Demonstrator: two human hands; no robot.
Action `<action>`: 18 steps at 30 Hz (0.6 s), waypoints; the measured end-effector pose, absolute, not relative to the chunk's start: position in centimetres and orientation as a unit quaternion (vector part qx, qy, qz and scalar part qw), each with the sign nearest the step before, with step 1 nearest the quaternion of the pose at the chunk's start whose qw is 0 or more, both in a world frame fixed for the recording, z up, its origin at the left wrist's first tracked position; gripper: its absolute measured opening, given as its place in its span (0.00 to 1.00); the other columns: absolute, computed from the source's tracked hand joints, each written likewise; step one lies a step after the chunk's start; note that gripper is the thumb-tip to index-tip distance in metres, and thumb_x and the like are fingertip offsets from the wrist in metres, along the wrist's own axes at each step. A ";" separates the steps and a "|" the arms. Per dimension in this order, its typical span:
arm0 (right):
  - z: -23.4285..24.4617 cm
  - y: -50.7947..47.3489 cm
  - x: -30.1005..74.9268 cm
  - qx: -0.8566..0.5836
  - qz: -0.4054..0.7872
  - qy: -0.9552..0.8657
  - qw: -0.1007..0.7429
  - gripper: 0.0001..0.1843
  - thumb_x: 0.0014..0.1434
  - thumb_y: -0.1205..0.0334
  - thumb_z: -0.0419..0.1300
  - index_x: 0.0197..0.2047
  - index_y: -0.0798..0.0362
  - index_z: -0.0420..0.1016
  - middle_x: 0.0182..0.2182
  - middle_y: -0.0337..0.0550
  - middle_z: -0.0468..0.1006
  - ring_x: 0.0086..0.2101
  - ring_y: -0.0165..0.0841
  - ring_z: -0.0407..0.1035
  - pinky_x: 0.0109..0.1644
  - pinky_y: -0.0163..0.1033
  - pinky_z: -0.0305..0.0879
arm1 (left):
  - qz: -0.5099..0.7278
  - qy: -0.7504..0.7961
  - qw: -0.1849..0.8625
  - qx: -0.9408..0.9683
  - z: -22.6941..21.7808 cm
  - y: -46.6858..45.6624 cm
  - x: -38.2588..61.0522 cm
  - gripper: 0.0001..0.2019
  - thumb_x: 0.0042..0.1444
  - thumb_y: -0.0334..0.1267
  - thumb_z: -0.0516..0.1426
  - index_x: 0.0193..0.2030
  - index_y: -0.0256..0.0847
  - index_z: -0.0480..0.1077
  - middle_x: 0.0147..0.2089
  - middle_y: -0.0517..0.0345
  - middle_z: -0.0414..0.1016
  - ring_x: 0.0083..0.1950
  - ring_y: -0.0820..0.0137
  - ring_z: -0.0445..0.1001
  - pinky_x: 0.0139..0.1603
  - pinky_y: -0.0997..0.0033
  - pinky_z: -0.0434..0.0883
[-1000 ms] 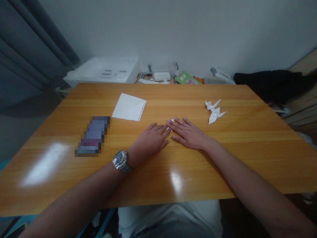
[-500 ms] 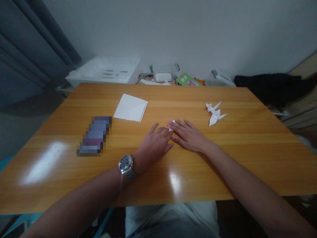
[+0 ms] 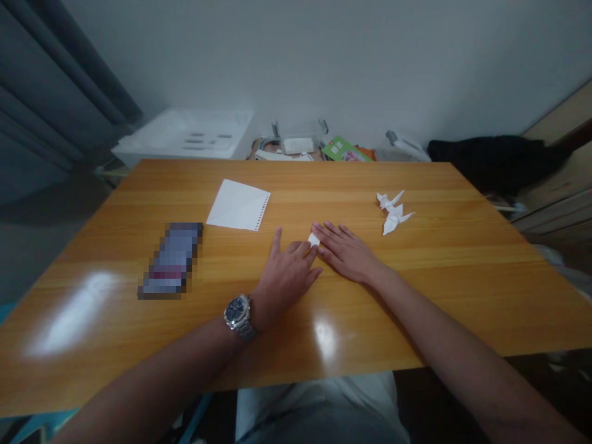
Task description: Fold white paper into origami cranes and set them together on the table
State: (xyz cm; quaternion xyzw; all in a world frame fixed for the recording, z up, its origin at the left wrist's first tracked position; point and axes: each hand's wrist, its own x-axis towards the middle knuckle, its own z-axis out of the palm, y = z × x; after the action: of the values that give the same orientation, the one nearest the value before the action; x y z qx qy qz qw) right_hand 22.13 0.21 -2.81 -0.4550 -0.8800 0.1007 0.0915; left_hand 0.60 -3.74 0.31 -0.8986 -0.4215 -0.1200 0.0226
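Note:
A small folded piece of white paper lies on the table between my hands, partly covered by fingertips. My left hand reaches it from the left, palm down, fingertips touching its near edge; the fingers are apart, and the little finger sticks out forward. My right hand lies flat on the table with fingers stretched out, its fingertips over the paper's right side. Whatever part of the paper sits beneath the fingers is hidden.
A white sheet with a perforated edge lies beyond my left hand. A pixelated phone-like object is at left. Two folded paper cranes stand at right on the wooden table. Behind it are a white tub and a green book.
The left little finger has spread further outward. More of the folded paper shows between my hands. The whole view has shifted slightly.

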 end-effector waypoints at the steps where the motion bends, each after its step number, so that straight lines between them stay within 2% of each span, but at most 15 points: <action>1: -2.8 0.2 22.1 -0.463 0.100 -0.876 0.092 0.34 0.75 0.43 0.36 0.78 0.45 0.47 0.75 0.40 0.51 0.74 0.41 0.45 0.76 0.59 0.45 | -0.118 -0.422 0.022 -0.898 0.3 -3.7 0.6 0.18 0.70 0.45 0.55 0.60 0.40 0.71 0.58 0.48 0.76 0.60 0.57 0.73 0.76 0.32 0.42; 7: -2.6 0.0 21.9 -0.478 0.093 -0.869 0.086 0.34 0.75 0.42 0.36 0.77 0.47 0.49 0.75 0.38 0.51 0.74 0.42 0.44 0.76 0.58 0.44 | -0.120 -0.428 0.003 -0.896 0.6 -3.8 0.7 0.17 0.70 0.45 0.55 0.59 0.40 0.71 0.58 0.48 0.76 0.60 0.56 0.72 0.75 0.29 0.42; 13: -2.4 -0.4 21.8 -0.480 0.086 -0.868 0.092 0.33 0.75 0.44 0.38 0.78 0.44 0.46 0.75 0.38 0.52 0.74 0.42 0.43 0.76 0.59 0.44 | -0.124 -0.436 0.015 -0.891 0.6 -4.2 0.8 0.19 0.69 0.45 0.56 0.61 0.39 0.71 0.64 0.44 0.72 0.66 0.54 0.67 0.76 0.32 0.45; 18: -2.3 -0.5 21.8 -0.481 0.087 -0.868 0.084 0.33 0.75 0.43 0.38 0.78 0.44 0.46 0.75 0.38 0.51 0.74 0.43 0.43 0.76 0.59 0.44 | -0.115 -0.435 0.004 -0.893 0.4 -4.3 0.9 0.20 0.70 0.45 0.54 0.63 0.37 0.69 0.64 0.43 0.72 0.65 0.56 0.68 0.76 0.34 0.45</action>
State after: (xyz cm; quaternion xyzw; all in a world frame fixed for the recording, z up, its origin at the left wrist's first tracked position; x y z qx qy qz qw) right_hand 21.75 -0.52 -2.32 -0.4814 -0.8682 0.0866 0.0836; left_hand 0.88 -4.32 0.37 -0.8932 -0.4346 -0.1154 0.0039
